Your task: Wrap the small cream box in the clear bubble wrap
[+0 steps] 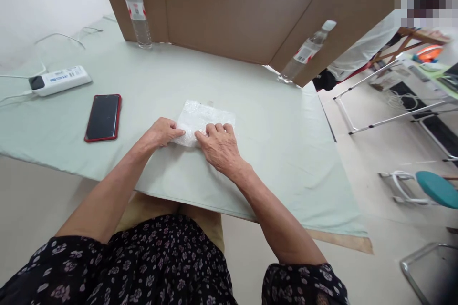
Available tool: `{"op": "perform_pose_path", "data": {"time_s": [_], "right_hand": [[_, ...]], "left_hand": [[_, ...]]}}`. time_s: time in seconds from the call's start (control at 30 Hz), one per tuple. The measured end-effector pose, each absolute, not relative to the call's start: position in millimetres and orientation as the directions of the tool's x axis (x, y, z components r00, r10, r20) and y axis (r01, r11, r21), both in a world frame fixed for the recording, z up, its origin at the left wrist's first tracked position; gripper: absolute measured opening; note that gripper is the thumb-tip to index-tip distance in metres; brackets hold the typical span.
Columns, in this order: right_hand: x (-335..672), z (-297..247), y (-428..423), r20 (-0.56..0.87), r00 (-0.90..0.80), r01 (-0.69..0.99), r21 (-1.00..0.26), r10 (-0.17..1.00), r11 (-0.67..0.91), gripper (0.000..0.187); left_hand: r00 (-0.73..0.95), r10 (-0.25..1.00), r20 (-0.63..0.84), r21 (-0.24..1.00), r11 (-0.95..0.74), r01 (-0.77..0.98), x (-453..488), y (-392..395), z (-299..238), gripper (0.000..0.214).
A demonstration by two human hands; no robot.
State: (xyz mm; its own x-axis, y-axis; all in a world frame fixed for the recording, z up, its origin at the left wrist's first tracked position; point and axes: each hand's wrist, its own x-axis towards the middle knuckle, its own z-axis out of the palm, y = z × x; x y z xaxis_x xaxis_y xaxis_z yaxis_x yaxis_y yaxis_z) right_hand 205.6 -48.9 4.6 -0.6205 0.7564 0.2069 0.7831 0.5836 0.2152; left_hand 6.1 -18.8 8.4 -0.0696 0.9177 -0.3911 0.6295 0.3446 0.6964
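Note:
A small white bubble-wrap pouch (205,116) lies flat on the pale green table cover (279,152), near the front middle. My left hand (162,132) is at its near left corner, fingers curled and pinching the edge. My right hand (218,145) rests on the pouch's near edge, fingers bent and pressing down on the wrap, thumb pointing toward the left hand. Both forearms reach in from below over my dark flowered clothing.
A phone in a red case (103,117) lies face up at the left. A white power strip (59,80) with cables sits farther left. Two water bottles (136,7) (306,52) stand at the back by brown panels. A teal stool (434,188) and metal frames stand on the floor at right.

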Motion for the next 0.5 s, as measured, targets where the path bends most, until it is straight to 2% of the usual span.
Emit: {"op": "perform_pose_path", "data": {"time_s": [0.13, 0.27, 0.37, 0.5], "right_hand": [[204, 5, -47, 0.210, -0.631, 0.776, 0.206, 0.747, 0.597, 0.028], [200, 7, -47, 0.213, -0.613, 0.790, 0.189, 0.761, 0.583, 0.026], [197, 9, -49, 0.205, -0.583, 0.812, 0.157, 0.786, 0.562, 0.021], [199, 11, -50, 0.173, -0.571, 0.821, 0.108, 0.803, 0.561, 0.019]], "left_hand": [[-0.040, 0.969, -0.244, 0.826, 0.229, 0.515, 10, -23, 11, 0.027], [-0.023, 0.969, -0.245, 0.915, 0.239, 0.326, 22, -24, 11, 0.015], [-0.002, 0.974, -0.228, 0.939, 0.220, 0.265, 31, -22, 10, 0.011], [0.053, 0.975, -0.218, 0.943, 0.196, 0.268, 39, -20, 15, 0.006]]}}
